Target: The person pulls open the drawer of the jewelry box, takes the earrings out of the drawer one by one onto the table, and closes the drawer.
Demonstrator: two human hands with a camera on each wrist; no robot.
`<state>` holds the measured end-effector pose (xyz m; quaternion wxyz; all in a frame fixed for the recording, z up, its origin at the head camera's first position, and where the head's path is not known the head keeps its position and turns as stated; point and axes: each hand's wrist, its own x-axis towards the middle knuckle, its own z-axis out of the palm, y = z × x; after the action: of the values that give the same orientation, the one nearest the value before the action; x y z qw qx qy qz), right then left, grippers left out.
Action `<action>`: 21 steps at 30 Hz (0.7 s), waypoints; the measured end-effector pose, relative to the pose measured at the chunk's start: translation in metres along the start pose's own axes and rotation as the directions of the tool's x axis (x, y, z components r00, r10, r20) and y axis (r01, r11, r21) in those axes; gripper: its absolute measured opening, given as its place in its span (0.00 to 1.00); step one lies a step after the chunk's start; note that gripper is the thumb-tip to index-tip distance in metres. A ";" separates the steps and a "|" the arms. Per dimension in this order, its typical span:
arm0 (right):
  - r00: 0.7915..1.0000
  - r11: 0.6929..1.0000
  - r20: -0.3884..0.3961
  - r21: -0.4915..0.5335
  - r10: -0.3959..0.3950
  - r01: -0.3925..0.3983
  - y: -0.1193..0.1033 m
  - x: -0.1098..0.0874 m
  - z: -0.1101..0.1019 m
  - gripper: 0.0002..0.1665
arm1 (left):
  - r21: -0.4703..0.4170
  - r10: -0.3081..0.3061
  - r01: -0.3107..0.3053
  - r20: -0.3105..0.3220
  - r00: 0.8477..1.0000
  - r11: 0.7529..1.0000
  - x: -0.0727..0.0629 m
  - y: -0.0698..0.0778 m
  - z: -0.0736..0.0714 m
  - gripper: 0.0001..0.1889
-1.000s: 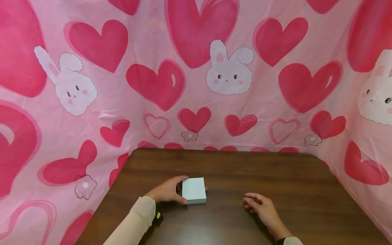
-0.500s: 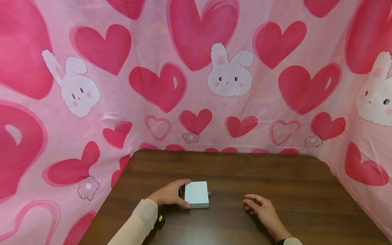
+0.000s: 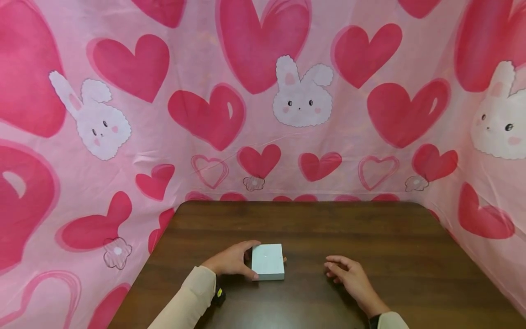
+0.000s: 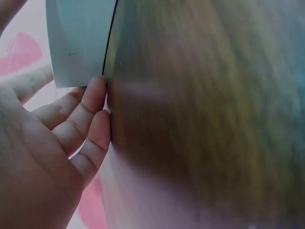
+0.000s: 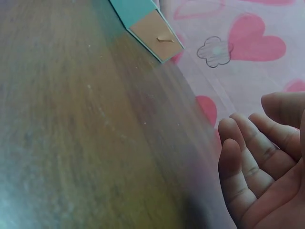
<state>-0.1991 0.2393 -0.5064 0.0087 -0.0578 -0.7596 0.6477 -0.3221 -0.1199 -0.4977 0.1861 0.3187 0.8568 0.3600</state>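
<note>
A small, flat pale blue box (image 3: 267, 261) lies on the brown wooden table (image 3: 312, 228). My left hand (image 3: 230, 261) holds it by its left side, thumb at the near edge and a finger at the far edge. Its other fingers (image 4: 76, 126) sit low by the box's end in the left wrist view. From the right wrist view, the box's opposite end shows a tan drawer front (image 5: 148, 29) with a small pull tab (image 5: 165, 39). My right hand (image 3: 351, 276) hovers to the right, fingers loosely bent, holding nothing.
Pink cloth (image 3: 353, 109) printed with hearts and rabbits hangs behind the table and along both sides. A black band with a yellow mark (image 3: 219, 292) is on the left wrist. The table's far edge (image 3: 304, 201) meets the cloth.
My left hand has shifted the box a little to the right across the table. My right hand stays in nearly the same place. The head view has tilted and turned slightly.
</note>
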 end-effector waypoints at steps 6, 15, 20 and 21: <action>1.000 1.000 0.010 -0.005 -0.007 0.007 -0.001 0.000 0.003 0.22 | 0.012 0.022 -0.022 0.001 1.000 1.000 -0.002 0.007 0.004 0.51; 0.999 1.000 0.034 0.020 -0.010 0.009 0.004 -0.005 0.007 0.23 | -0.002 0.034 -0.034 0.000 0.999 0.999 -0.004 0.011 0.011 0.50; 0.999 1.000 0.031 0.024 -0.010 0.009 0.004 -0.008 0.009 0.22 | 0.020 0.026 -0.026 -0.008 1.000 0.999 -0.006 0.012 0.014 0.50; 1.000 1.000 0.029 0.024 -0.010 0.009 0.005 -0.008 0.009 0.22 | 0.025 0.025 -0.025 -0.009 1.000 0.999 -0.006 0.013 0.015 0.50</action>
<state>-0.1918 0.2304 -0.5118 0.0013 -0.0444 -0.7522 0.6574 -0.3043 -0.1096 -0.4976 0.1738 0.3301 0.8581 0.3529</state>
